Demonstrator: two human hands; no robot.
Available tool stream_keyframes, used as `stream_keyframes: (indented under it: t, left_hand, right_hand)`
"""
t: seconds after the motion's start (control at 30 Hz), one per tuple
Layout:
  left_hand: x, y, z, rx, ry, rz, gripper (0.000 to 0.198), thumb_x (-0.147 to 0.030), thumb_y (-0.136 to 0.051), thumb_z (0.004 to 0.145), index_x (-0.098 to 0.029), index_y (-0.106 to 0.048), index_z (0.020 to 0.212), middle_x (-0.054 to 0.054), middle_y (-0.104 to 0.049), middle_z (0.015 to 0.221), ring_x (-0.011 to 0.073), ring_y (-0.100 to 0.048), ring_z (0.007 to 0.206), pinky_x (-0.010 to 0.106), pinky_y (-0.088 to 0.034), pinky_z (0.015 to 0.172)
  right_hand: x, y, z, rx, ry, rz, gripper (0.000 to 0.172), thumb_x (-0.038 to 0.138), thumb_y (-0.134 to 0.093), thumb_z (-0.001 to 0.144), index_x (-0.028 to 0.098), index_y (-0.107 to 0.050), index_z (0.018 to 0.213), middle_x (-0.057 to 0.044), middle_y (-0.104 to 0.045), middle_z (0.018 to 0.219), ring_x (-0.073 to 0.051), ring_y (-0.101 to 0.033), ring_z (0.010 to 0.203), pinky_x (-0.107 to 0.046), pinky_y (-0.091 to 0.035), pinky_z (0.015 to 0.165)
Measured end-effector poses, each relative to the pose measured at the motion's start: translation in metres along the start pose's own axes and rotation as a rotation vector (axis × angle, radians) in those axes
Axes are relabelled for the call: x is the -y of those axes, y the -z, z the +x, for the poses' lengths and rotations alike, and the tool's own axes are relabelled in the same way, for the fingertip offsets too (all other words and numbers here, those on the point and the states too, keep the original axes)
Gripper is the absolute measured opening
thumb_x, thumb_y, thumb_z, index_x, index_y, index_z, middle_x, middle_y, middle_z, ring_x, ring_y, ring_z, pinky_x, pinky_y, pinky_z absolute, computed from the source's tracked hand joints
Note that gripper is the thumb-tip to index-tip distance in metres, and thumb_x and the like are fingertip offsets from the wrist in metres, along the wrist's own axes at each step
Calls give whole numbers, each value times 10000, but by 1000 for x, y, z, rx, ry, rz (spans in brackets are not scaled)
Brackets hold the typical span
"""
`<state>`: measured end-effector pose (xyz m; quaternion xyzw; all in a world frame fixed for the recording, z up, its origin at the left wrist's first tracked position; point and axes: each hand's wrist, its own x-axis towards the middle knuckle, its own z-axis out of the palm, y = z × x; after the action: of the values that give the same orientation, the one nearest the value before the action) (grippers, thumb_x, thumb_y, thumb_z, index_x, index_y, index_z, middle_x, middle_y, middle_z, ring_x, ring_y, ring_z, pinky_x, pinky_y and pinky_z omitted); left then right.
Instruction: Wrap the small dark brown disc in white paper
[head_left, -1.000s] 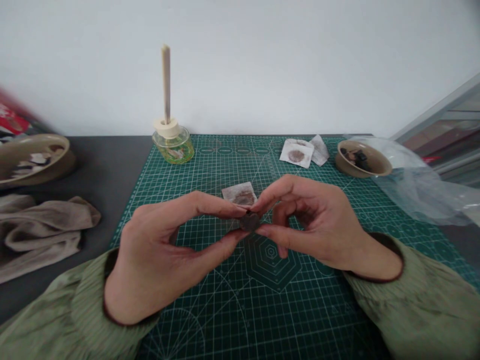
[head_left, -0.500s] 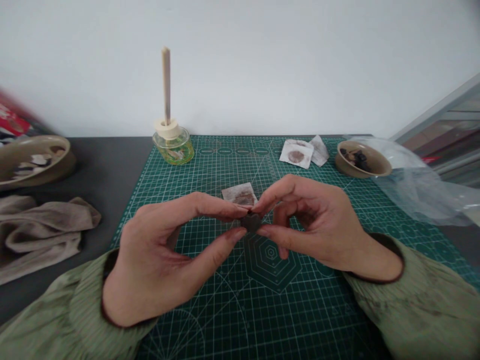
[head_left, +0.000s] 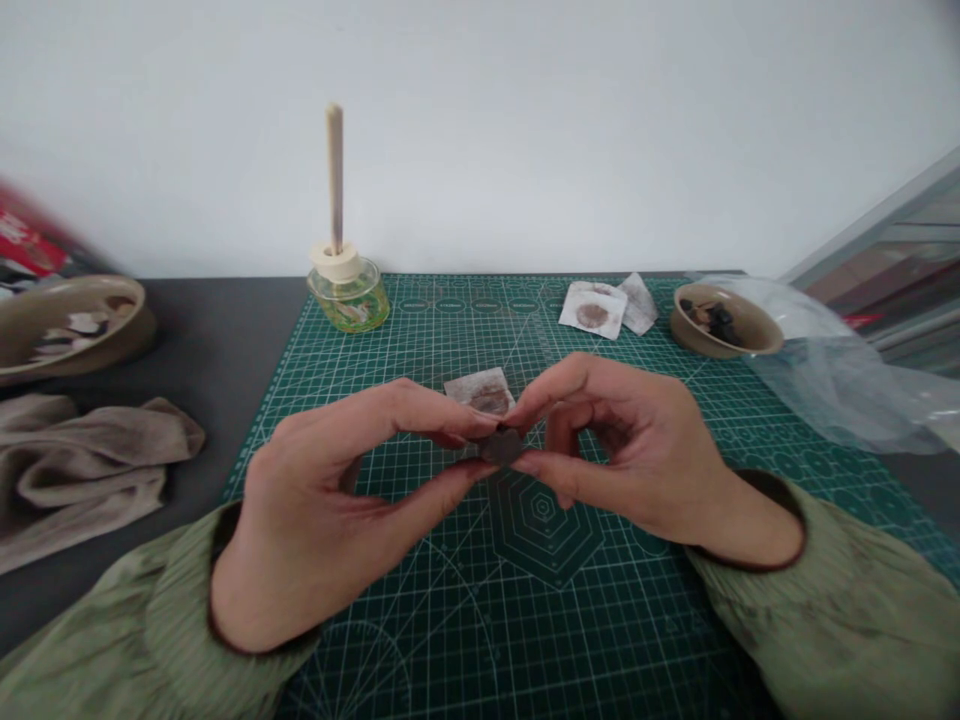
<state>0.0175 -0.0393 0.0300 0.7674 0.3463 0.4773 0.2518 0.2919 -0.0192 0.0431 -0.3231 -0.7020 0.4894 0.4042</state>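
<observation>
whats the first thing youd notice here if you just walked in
The eye goes first to the middle, where the left hand and right hand pinch a small dark piece above a green cutting mat. Behind them, a tall pale stick stands upright in a glass jar near the mat's far edge.

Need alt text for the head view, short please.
Both hands pinch a small dark piece between their fingertips above a green cutting mat, just short of a stained paper square. A beige bowl holding dark pieces sits at the mat's far right, beside a clear plastic bag.
</observation>
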Motion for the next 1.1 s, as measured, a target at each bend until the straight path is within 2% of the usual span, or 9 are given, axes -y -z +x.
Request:
stream_keyframes:
  t: [0.1, 0.2, 0.33, 0.47, 0.6, 0.7, 0.83, 0.97, 1.1]
  left_hand:
    - [-2, -1, 2, 6, 3, -16, 225, -162, -890, 1110, -342, -866, 1243, -1, -941, 1145, 245, -920, 1036, 409, -774, 923]
    - [-2, -2, 1, 7, 13, -4, 237, -133, -858, 1060, -316, -839, 1208, 5, -929, 1169, 237, -914, 1084, 398, -771, 983]
    - [-2, -3, 0, -13, 10, 59, 235, -164, -856, 1053, -299, -848, 1245, 10, -946, 1165, 224, -932, 1056, 357, -781, 976]
    - [-6, -2, 5, 16, -31, 84, 238, -135, -804, 1069, -291, -855, 1242, 3, -938, 1103, 204, -908, 942, 340, -776, 891]
    - [-7, -1, 7, 41, -67, 98, 282, -122, -808, 1076, -298, -861, 1290, 4, -937, 1129, 191, -904, 939, 309, -772, 853]
    - [-3, -1, 3, 32, -64, 131, 315, -164, -844, 1076, -318, -832, 1351, 6, -945, 1149, 219, -926, 948, 343, -807, 890]
    - [0, -1, -1, 0, -42, 98, 287, -204, -859, 1095, -357, -819, 1334, 16, -936, 1140, 263, -927, 961, 430, -826, 908]
    - [0, 0, 2, 4, -75, 48, 276, -152, -897, 1106, -332, -831, 1303, -4, -936, 1156, 223, -921, 1018, 363, -790, 944]
    - [-1, 1, 2, 22, -101, 44, 254, -103, -902, 1134, -310, -853, 1273, -21, -945, 1181, 190, -919, 1073, 313, -758, 964]
  right_hand:
    - [2, -1, 3, -25, 67, -99, 227, 216, -1082, 992, 259, -930, 1155, 33, -887, 861, -110, -664, 551, -264, -519, 514]
    - [2, -2, 5, -19, 99, -173, 165, 234, -1031, 1022, 253, -914, 1137, 30, -913, 907, -95, -648, 552, -262, -531, 531]
    - [1, -2, 4, -67, 134, -280, 202, 252, -1027, 1019, 261, -874, 1150, 42, -914, 876, -99, -632, 519, -286, -559, 562]
    - [0, -2, 2, -71, 189, -319, 218, 244, -1032, 1030, 261, -833, 1116, 18, -963, 1022, -92, -665, 549, -290, -625, 630]
    - [1, -2, 1, -46, 227, -360, 218, 232, -1021, 1048, 259, -840, 1166, 15, -977, 1088, -86, -696, 571, -276, -644, 654]
    - [-1, 0, 2, -19, 257, -394, 168, 274, -993, 1090, 272, -877, 1211, 9, -969, 1044, -103, -679, 555, -283, -607, 598]
    - [-3, 1, 2, -2, 295, -414, 119, 301, -958, 1131, 283, -911, 1239, 3, -946, 972, -125, -689, 566, -285, -579, 562]
    - [-3, 0, 0, -49, 291, -428, 135, 296, -1004, 1098, 284, -909, 1193, 39, -882, 831, -132, -694, 559, -291, -611, 602]
    - [-4, -1, -2, -84, 326, -404, 184, 278, -1044, 1073, 274, -898, 1185, 50, -844, 785, -131, -703, 565, -286, -574, 572]
